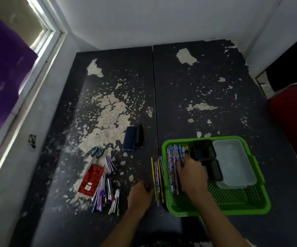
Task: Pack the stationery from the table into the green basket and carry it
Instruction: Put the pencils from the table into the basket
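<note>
The green basket (pixel 256 210) sits at the near right of the black table (pixel 215 97). Inside it lie a bundle of patterned pencils (pixel 173 157), two black containers (pixel 204 149) and a clear plastic box (pixel 233 160). My right hand (pixel 192 172) is inside the basket with its fingers on the pencil bundle. Several more pencils (pixel 157 177) lie on the table just left of the basket. My left hand (pixel 139 195) rests on the table beside them, fingers curled loosely, holding nothing. Farther left lie a red notebook (pixel 90 180), scissors (pixel 97 152), a pile of pens (pixel 106 191) and a dark blue eraser (pixel 130 140).
The table's black surface is badly peeled, showing pale patches. White walls close off the far side and the left, with a window and purple curtain (pixel 0 73) at the left. A red chair (pixel 293 120) stands to the right of the table.
</note>
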A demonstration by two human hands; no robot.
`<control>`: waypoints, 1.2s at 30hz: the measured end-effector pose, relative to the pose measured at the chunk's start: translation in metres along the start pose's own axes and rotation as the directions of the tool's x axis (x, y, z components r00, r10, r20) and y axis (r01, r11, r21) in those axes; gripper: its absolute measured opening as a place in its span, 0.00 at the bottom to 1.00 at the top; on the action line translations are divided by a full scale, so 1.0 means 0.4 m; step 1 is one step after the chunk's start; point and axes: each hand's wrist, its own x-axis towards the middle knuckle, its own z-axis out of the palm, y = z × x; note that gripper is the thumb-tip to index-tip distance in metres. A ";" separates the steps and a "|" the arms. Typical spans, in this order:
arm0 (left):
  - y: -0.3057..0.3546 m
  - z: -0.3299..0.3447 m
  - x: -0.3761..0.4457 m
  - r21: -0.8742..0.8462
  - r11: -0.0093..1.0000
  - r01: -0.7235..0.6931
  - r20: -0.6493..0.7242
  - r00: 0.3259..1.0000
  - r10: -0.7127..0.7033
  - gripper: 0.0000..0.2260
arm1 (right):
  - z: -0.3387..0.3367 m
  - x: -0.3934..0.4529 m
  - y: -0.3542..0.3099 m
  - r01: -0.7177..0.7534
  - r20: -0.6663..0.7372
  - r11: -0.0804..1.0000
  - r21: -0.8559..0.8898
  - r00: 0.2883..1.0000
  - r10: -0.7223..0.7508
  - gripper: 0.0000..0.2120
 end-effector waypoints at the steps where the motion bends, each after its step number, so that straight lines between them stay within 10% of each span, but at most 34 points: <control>1: -0.003 0.012 0.000 0.018 1.000 -0.005 -0.012 1.000 0.005 0.10 | 0.003 -0.015 -0.002 0.021 0.003 0.999 0.034 1.000 -0.021 0.11; 27: 0.053 0.049 0.004 0.139 0.987 -0.084 -0.026 0.996 0.088 0.11 | -0.011 -0.078 0.059 0.042 0.047 0.952 0.304 0.997 -0.059 0.12; 36: 0.161 -0.047 -0.030 -0.349 0.914 -0.207 -0.175 0.973 0.153 0.10 | -0.021 -0.070 0.034 -0.002 0.098 0.917 0.398 0.994 -0.040 0.10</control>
